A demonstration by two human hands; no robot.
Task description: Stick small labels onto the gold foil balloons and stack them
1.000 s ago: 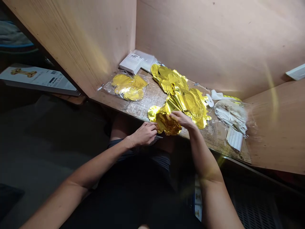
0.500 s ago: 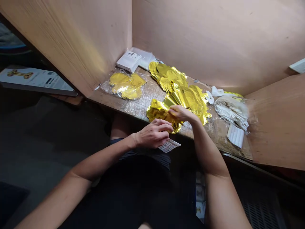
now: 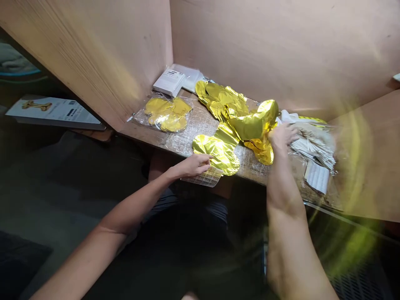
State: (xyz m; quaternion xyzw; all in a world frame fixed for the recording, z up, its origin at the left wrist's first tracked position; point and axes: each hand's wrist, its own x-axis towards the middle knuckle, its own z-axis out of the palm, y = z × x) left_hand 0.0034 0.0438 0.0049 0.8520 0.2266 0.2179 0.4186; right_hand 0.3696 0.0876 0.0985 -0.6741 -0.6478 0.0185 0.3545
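Small plywood booth here, with a peach-coloured back wall (image 3: 265,46) and a left wall (image 3: 93,54) meeting in the far corner, and the wooden tabletop (image 3: 136,134) running along them. Off to the left, down beyond the wall, there's a flat printed carton (image 3: 54,112) with a gold shape on it. A clear plastic sheet (image 3: 200,129) covers most of the tabletop.

The main pile is a string of gold foil balloons (image 3: 237,125) lying across the middle of that sheet, heaped toward the back wall, with one puffy fold standing up on the right side of the heap. A bagged gold foil balloon (image 3: 167,113) sits further left, near the far corner. In that corner are a white packet (image 3: 168,82) and another white plastic-wrapped pack behind it. Toward the right edge there's a bag of white sticks (image 3: 312,146) with a white card (image 3: 317,177) beside it.

The left hand (image 3: 190,165) is at the near edge of the tabletop, fingers stretched out and not closed, tips touching the lobe of the balloon string nearest the person. A sticker sheet (image 3: 203,178) sits right under that hand, partly past the table edge. The right hand (image 3: 281,137) is up against the raised foil fold, fingers looking spread, but it's too blurred to tell if it's pinching any foil.
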